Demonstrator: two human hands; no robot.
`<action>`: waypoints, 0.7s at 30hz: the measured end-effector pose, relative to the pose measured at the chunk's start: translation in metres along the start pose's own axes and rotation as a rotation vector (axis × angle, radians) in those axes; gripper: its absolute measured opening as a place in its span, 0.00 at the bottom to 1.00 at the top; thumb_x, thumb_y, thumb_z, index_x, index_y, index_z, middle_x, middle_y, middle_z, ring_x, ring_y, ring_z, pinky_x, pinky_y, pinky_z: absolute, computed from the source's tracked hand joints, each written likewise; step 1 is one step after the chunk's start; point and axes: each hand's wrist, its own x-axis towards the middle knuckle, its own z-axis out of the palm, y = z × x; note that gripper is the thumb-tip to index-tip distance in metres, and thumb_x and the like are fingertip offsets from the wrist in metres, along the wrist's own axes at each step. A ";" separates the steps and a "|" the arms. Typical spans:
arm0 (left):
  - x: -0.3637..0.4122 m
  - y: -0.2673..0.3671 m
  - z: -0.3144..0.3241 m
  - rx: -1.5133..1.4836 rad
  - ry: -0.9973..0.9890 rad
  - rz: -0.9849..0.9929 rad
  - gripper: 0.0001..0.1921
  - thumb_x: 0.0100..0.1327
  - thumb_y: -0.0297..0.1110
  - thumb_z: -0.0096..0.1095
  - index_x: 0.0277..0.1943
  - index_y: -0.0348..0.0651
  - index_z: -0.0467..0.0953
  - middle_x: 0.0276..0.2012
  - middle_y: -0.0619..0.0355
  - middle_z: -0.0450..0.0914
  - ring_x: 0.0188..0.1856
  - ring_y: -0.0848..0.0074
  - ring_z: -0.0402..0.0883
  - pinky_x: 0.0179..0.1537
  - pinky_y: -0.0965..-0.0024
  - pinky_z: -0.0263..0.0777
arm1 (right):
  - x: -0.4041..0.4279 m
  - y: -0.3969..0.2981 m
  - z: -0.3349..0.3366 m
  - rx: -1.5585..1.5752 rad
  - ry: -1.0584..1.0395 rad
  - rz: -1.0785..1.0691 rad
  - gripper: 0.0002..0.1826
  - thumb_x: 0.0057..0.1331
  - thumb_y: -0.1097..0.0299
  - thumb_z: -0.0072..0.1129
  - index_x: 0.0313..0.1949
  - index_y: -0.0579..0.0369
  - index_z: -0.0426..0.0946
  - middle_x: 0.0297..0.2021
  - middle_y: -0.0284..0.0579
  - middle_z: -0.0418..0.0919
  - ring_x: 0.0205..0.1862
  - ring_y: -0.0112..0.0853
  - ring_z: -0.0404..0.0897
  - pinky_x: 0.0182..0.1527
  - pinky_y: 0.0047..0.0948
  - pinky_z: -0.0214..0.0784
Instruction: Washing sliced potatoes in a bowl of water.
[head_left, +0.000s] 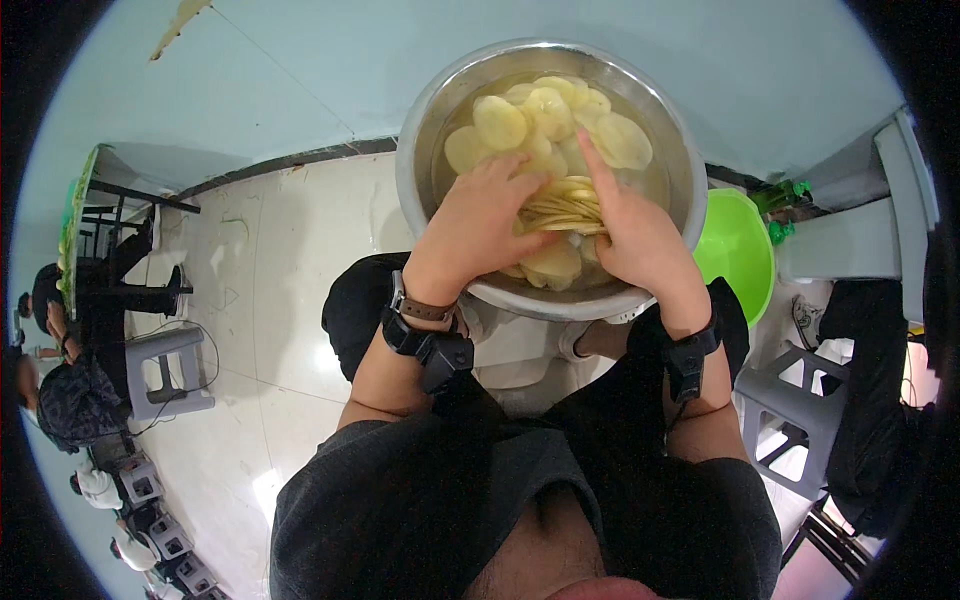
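A large round metal basin holds cloudy water and many thin, pale yellow slices that look like peeled potato. Between my two hands lies a stack of these slices, edges upward. My left hand reaches over the basin's left side, fingers bent at the stack's left end, fingertips partly at the water. From the right, my right hand presses against the stack's other end, its index finger stretched out over the slices beyond. More slices rest under and in front of the stack, near the basin's close rim.
A bright green plastic basin stands right of the metal one, near green bottles. Grey plastic stools stand at both sides. Seated people are at the far left beside a table. A wall rises behind the metal basin.
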 end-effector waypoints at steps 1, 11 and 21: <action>0.002 0.003 -0.004 -0.052 -0.002 -0.031 0.30 0.56 0.45 0.75 0.59 0.44 0.75 0.61 0.46 0.73 0.64 0.50 0.72 0.65 0.54 0.66 | 0.000 0.000 0.000 -0.009 -0.003 -0.004 0.62 0.47 0.86 0.55 0.80 0.42 0.36 0.45 0.69 0.79 0.44 0.62 0.79 0.45 0.54 0.71; 0.000 0.001 -0.003 -0.065 0.011 -0.001 0.18 0.56 0.33 0.73 0.49 0.43 0.78 0.61 0.46 0.73 0.64 0.50 0.71 0.66 0.53 0.65 | 0.000 -0.002 0.001 0.007 0.036 -0.039 0.60 0.47 0.87 0.50 0.80 0.42 0.39 0.51 0.68 0.78 0.45 0.62 0.79 0.46 0.54 0.70; -0.002 0.008 -0.004 -0.036 -0.064 -0.023 0.21 0.53 0.35 0.75 0.52 0.48 0.85 0.71 0.45 0.67 0.74 0.48 0.62 0.73 0.53 0.58 | -0.002 0.001 0.004 -0.006 0.125 0.049 0.55 0.51 0.85 0.50 0.79 0.43 0.44 0.52 0.67 0.77 0.46 0.61 0.79 0.48 0.53 0.71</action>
